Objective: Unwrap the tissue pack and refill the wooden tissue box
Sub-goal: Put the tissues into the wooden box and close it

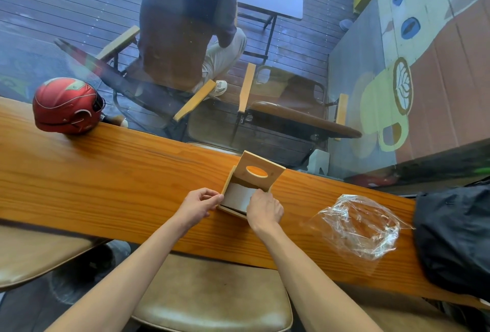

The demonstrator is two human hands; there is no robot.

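The wooden tissue box (pixel 228 183) stands on the wooden counter (pixel 119 172), its hinged lid (pixel 261 172) with an oval slot tilted up and open. A white stack of tissues (pixel 236 196) lies inside the box. My left hand (pixel 200 204) grips the box's left front corner. On the right side my right hand (pixel 263 209) rests over the tissues, fingers pressing down on them. The empty clear plastic wrapper (pixel 360 225) lies crumpled on the counter to the right, apart from both hands.
A red helmet (pixel 67 106) sits at the counter's far left. A black bag (pixel 456 238) covers the right end. Beyond the counter is a glass pane; a person sits on a chair outside. A brown padded stool (pixel 212 297) is below me.
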